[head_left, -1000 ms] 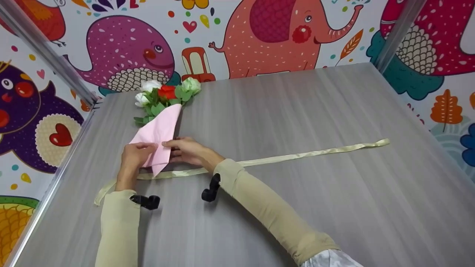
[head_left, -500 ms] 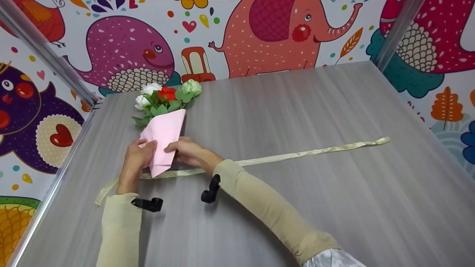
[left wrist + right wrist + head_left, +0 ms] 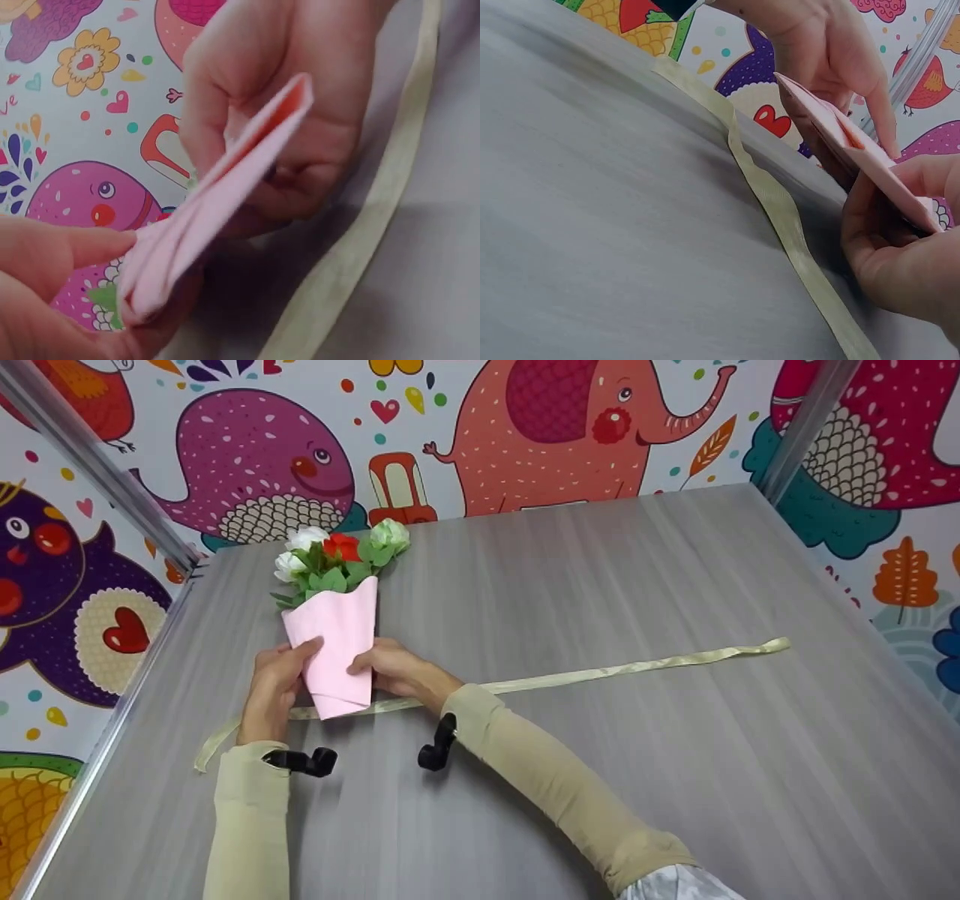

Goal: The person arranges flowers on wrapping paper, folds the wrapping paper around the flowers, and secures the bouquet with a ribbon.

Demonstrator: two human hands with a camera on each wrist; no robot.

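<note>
Left hand (image 3: 274, 682) and right hand (image 3: 401, 669) gripping a pink wrapper (image 3: 337, 649) below a bunch of flowers

The wrapper is showing a matte, smooth front, tapering toward its lower end, where an overlapping layer is forming a slanting edge. Its wavy upper rim is sitting against green leaves (image 3: 330, 580); above them a red bloom (image 3: 343, 547) is nestling between white blooms (image 3: 289, 566) and a ruffled pale green bloom (image 3: 389, 535). The bundle is lying left of centre over the grey, wood-grained surface (image 3: 570, 772), its lower end crossing above a glossy, pale yellow ribbon (image 3: 637, 667).

The left fingers are clamping the wrapper's left edge, the thumb pressing across the front. The right fingers are pinching the right edge, the thumb in front and the others curling behind.

The head view is giving the blooms and both ribbon ends. The left wrist view is adding the wrapper's end-on profile: stacked, rounded folds and a narrow opening with an orange tint inside. The right wrist view is revealing that the wrapper's lower end is hanging clear of the surface, and that the ribbon is twisting beneath.
</note>
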